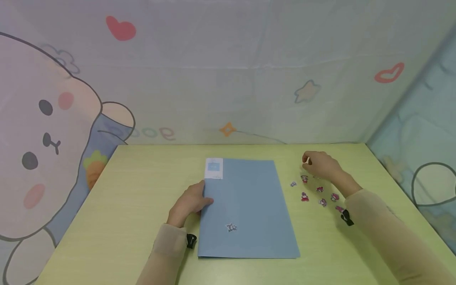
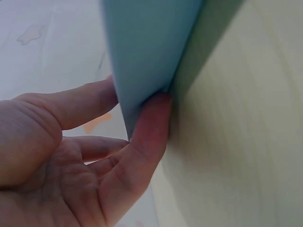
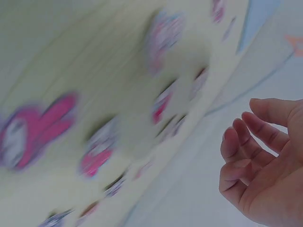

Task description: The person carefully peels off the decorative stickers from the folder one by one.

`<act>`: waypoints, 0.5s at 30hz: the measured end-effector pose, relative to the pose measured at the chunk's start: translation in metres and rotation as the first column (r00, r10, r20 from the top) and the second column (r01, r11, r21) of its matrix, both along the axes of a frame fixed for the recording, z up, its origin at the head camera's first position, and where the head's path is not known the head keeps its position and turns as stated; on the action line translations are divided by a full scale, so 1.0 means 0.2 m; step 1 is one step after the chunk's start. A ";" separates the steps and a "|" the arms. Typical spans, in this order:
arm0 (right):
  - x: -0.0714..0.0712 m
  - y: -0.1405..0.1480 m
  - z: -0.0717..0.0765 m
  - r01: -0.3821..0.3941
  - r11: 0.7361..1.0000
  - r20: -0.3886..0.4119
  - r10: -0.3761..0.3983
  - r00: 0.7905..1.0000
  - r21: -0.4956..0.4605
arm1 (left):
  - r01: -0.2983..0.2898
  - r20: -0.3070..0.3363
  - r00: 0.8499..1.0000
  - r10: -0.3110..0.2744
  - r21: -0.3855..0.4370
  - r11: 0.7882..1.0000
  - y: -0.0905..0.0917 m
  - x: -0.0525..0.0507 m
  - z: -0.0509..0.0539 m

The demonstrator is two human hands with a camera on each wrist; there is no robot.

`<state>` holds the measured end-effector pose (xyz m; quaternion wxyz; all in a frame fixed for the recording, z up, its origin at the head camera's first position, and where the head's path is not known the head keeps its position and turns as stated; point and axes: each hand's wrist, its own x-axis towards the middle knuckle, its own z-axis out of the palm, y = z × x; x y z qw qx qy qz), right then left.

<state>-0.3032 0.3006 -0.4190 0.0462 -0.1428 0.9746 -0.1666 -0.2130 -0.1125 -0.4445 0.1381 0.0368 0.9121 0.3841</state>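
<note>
A blue folder (image 1: 249, 206) with a white label (image 1: 213, 174) at its upper left corner lies on the table. My left hand (image 1: 190, 201) pinches its left edge, thumb on the top face and fingers beneath. In the left wrist view, the hand (image 2: 94, 156) has the folder's edge (image 2: 142, 52) between thumb and fingers. One grey sticker (image 1: 231, 227) lies on the folder's lower part. My right hand (image 1: 322, 164) is above the table, right of the folder, beyond several loose stickers (image 1: 322, 202). In the right wrist view, this hand (image 3: 260, 161) has loosely bent fingers and holds nothing.
Pink and red cartoon stickers (image 3: 38, 130) are scattered on the pale yellow table (image 1: 142, 170) to the folder's right. Printed cloth (image 1: 231, 79) hangs behind the table and along its sides. A black clip (image 1: 346, 218) is at the right sleeve, another (image 1: 191, 240) at the left.
</note>
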 end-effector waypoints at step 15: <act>0.27 -0.53 0.06 -0.341 0.939 -0.119 0.343 0.932 0.032 | -0.001 0.002 1.000 0.001 -0.018 1.000 0.01 0.00 0.00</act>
